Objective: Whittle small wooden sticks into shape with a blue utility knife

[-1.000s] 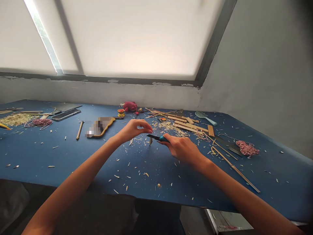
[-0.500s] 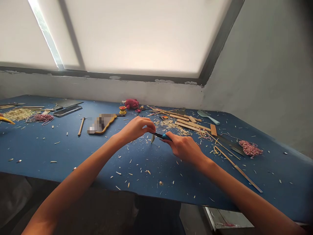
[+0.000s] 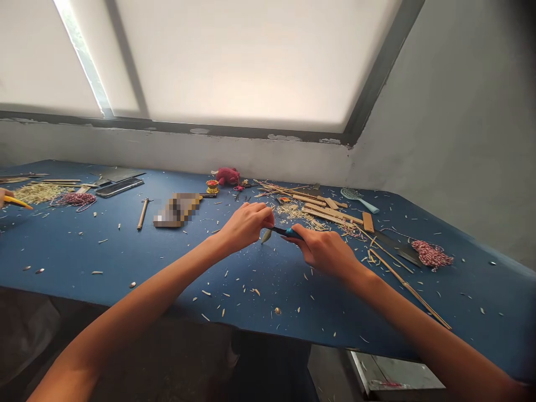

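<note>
My right hand [image 3: 329, 248] is closed around the blue handle of a knife [image 3: 295, 233], whose dark front part points left. Opposite it, my left hand [image 3: 249, 224] is closed in a pinch, its fingertips meeting the knife's dark end. Just below those fingertips is a small pale pointed piece [image 3: 266, 237], tilted above the blue table [image 3: 176, 268]. My fingers hide its upper end, and how it sits against the blade cannot be made out.
Bamboo strips [image 3: 330, 215] and shavings [image 3: 293, 212] lie beyond my hands. A red-and-white cord bundle [image 3: 431, 254], a pale hairbrush [image 3: 360, 200], a pink plush toy [image 3: 228, 176] and a small hammer [image 3: 143, 214] surround the workspace. Another person's hand [image 3: 5, 197] holds a yellow tool far left.
The view has shifted slightly, so the table things appear a little further right. Both hands keep their grips close together, and the pale piece still shows below my left fingers.
</note>
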Motion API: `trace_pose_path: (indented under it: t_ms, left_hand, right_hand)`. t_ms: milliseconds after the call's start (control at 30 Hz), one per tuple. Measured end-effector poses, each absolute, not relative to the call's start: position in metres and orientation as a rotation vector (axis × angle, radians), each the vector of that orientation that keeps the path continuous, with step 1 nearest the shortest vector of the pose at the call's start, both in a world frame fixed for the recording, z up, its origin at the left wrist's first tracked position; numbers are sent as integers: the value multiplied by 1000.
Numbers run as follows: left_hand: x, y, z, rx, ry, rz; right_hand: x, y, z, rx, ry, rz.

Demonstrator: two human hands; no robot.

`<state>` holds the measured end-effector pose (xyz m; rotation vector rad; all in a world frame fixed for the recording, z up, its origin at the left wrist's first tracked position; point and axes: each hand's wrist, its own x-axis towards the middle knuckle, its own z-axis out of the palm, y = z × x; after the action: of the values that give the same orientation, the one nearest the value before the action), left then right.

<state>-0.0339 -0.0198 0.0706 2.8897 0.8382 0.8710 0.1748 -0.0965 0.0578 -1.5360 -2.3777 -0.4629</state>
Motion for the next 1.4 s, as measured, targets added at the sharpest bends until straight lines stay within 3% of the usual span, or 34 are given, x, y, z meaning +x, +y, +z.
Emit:
trace_pose_path:
  t_ms: [200,667,1400]
  left_hand:
    - [-30,-22,66,2851,809,887]
    - [-46,-24,72,3007,931,877]
    - [-39,-28,48,2705,955,1155]
  right_hand:
    - [179,-102,72,-1552,-2449,-565]
    - [157,-95,49,-1553,-2328,-351]
    - [161,-98,95,-1530,-2604,-728]
